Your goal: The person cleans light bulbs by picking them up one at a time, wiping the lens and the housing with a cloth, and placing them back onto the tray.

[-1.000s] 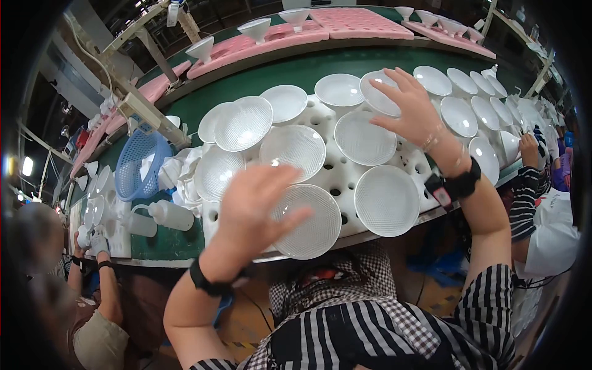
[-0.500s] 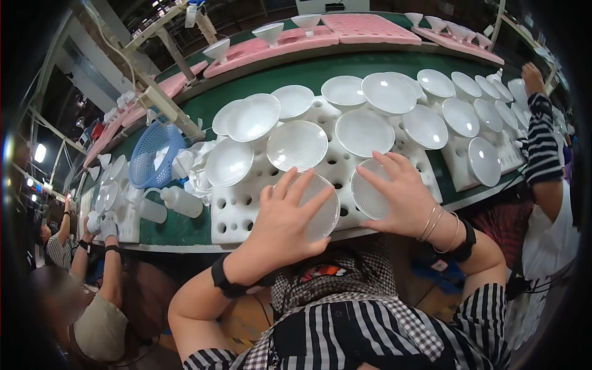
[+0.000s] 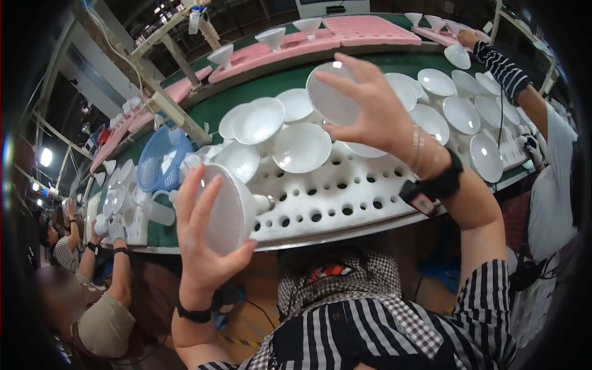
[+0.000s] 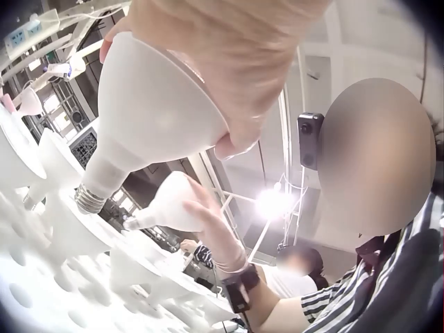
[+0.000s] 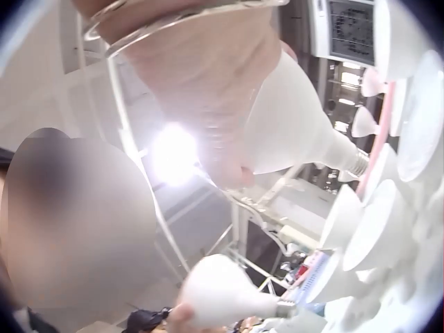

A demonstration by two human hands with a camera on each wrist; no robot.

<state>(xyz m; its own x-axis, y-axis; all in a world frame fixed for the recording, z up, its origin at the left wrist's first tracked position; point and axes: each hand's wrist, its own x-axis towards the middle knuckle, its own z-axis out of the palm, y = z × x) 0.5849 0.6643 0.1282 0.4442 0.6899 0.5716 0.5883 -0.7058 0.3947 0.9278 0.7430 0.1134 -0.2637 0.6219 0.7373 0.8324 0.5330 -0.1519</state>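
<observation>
My left hand grips a white reflector light bulb around its wide rim, with the textured lens turned toward the palm. Its metal screw base points right, over the white foam tray. Spread fingers of my right hand hold a second reflector bulb by the rim, higher up and farther back. In the left wrist view the left-hand bulb slants with its screw base downward. The right wrist view shows the other bulb under the right palm.
More bulbs stand lens-up in the tray's rear rows; its front rows show bare holes. A blue basket and a white bottle lie left. Pink foam trays line the back. Other people work at both sides, one reaching across at right.
Both hands came down to the two front bulbs, took hold of them and lifted them off the tray. The left bulb moved left and tilted; the right one went up and back.
</observation>
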